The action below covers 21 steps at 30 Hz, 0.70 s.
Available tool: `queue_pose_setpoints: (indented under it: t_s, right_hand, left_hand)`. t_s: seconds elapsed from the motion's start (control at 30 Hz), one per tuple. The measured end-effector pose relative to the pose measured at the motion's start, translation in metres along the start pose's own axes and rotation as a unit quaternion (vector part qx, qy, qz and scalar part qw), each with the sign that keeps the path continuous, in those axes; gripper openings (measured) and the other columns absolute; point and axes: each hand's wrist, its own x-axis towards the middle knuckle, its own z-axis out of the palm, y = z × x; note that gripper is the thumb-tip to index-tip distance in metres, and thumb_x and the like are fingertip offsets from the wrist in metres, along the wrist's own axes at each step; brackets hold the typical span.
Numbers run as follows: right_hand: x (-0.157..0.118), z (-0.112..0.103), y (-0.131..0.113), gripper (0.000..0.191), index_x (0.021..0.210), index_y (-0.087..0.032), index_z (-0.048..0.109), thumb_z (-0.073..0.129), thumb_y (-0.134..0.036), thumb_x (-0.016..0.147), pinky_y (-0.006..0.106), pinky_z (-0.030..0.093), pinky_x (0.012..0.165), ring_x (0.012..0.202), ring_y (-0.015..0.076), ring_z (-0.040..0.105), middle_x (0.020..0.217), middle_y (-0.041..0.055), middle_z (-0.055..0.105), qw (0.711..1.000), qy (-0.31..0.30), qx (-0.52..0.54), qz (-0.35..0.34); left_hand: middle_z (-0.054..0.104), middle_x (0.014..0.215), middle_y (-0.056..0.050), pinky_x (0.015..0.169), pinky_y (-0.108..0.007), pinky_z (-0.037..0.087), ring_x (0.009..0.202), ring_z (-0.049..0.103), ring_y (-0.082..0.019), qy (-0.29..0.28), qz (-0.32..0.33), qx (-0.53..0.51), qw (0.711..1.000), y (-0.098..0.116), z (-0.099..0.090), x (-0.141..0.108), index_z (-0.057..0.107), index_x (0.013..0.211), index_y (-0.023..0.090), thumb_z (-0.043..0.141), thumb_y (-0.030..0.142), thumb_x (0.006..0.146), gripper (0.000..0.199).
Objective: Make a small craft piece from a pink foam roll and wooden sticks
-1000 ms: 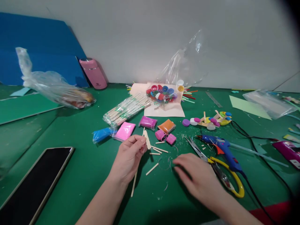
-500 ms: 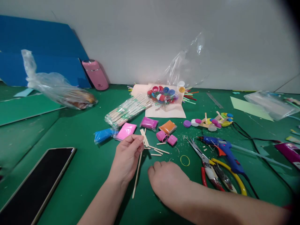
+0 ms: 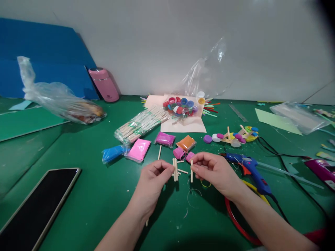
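Above a green worktop (image 3: 89, 209), two forearms (image 3: 123, 223) angled inward from the near side. The left hand (image 3: 154, 179) pinched a bundle of short sticks (image 3: 175, 172) near the centre; just right, the right hand (image 3: 216, 170) pinched a single stick (image 3: 192, 176). Their long axes ran nearly parallel; whether upright or pointing far could not be told.

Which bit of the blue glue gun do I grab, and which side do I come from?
Probably best by the handle, coming from the picture's right, below the long glue stick. The handle slants down to the right, away from the nozzle, which points left and might be hot. Stay off the orange trigger on the handle's left side.
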Motion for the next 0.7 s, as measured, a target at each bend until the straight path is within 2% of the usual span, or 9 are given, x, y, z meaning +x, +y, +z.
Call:
queue_pose_setpoints:
  t_s: [0.13,0.27,0.7]
  right_hand:
    - [0.003,0.006,0.010,0.010,0.078,-0.016,0.056,0.061,-0.021,0.072,0.017,0.039,0.050,0.053,0.0057,0.049,0.060,-0.0049,0.052,0.999,0.004,0.048,0.013]
    - [0.003,0.013,0.012,0.014,0.078,-0.015,0.058,0.064,-0.024,0.069,0.018,0.041,0.051,0.054,0.0066,0.052,0.063,-0.0032,0.055,0.996,-0.007,0.075,0.039]
    - [0.004,0.018,0.012,0.017,0.080,-0.014,0.059,0.066,-0.023,0.067,0.018,0.044,0.053,0.054,0.0059,0.054,0.065,-0.0026,0.059,0.994,-0.002,0.093,0.061]
  left_hand:
    - [0.050,0.055,0.004,0.051,-0.019,0.029,0.053,0.039,-0.007,-0.019,-0.019,0.023,0.999,-0.001,0.004,-0.002,0.056,0.061,0.014,0.061,0.025,0.069,0.014]
    - [0.049,0.056,0.003,0.053,-0.020,0.030,0.055,0.039,-0.008,-0.032,-0.008,0.044,0.998,0.000,0.006,-0.003,0.056,0.059,0.014,0.061,0.025,0.069,0.016]
    - [0.047,0.054,0.004,0.051,-0.019,0.029,0.053,0.038,-0.008,-0.036,0.000,0.056,0.998,0.003,0.008,-0.005,0.055,0.056,0.014,0.060,0.024,0.069,0.017]
